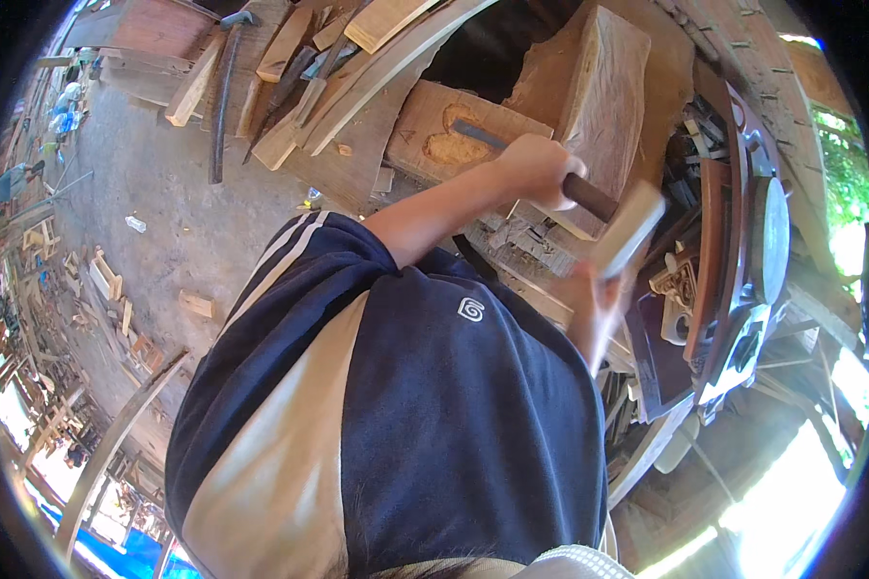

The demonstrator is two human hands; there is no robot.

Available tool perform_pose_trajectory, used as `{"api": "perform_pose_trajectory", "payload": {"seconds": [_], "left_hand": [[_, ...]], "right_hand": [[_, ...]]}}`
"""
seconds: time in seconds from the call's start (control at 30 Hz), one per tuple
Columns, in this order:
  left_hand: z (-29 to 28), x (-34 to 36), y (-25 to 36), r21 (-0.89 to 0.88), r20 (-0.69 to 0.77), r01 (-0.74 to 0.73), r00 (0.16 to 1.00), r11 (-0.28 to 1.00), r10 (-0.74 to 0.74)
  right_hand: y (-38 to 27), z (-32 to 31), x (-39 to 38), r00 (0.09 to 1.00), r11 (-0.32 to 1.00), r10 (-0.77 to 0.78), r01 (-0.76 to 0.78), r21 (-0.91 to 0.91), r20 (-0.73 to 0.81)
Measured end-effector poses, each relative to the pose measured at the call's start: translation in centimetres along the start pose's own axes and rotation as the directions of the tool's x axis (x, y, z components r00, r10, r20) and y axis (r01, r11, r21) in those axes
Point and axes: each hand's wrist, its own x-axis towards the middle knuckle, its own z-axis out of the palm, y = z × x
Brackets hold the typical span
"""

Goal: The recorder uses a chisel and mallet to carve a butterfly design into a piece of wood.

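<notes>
Wood bits [197, 304] lie on the floor [169, 241]. The left hand [539, 170] grips a chisel [589, 197] over a block [439, 104], and the blurry right hand [597, 297] grips a mallet [629, 232]

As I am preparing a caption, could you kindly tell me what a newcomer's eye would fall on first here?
Probably the pale mallet in the blurred right hand, right of centre, by the end of a dark-handled chisel. Next would come the left hand gripping that chisel, and the rough hollow at its blade, in the wooden block near the top.
</notes>
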Motion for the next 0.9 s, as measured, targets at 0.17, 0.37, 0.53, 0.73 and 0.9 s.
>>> {"api": "perform_pose_trajectory", "payload": {"seconds": [0.17,0.37,0.53,0.73,0.9], "left_hand": [[0.3,-0.2,-0.8,0.001,-0.209,-0.133,0.969,0.991,0.131],[0.7,-0.2,-1.1,-0.016,-0.377,-0.258,0.896,0.966,0.233],[0.9,-0.6,-1.3,-0.010,-0.305,-0.220,0.930,0.975,0.207],[1.3,-0.1,-1.6,-0.057,-0.331,-0.214,0.926,0.975,0.184],[1.1,-0.2,-1.4,-0.039,-0.298,-0.202,0.937,0.979,0.182]], "right_hand": [[-1.3,-2.5,1.4,0.921,0.798,0.353,-0.388,0.461,0.165],[-1.0,0.5,0.1,0.974,0.868,0.225,-0.194,0.456,-0.013],[-3.5,-3.5,1.9,0.825,0.802,0.566,-0.554,0.221,0.016],[2.7,-0.9,0.3,0.924,0.905,0.354,-0.378,0.195,0.148],[1.5,-2.9,1.3,0.805,0.759,0.491,-0.583,0.289,0.332]]}}
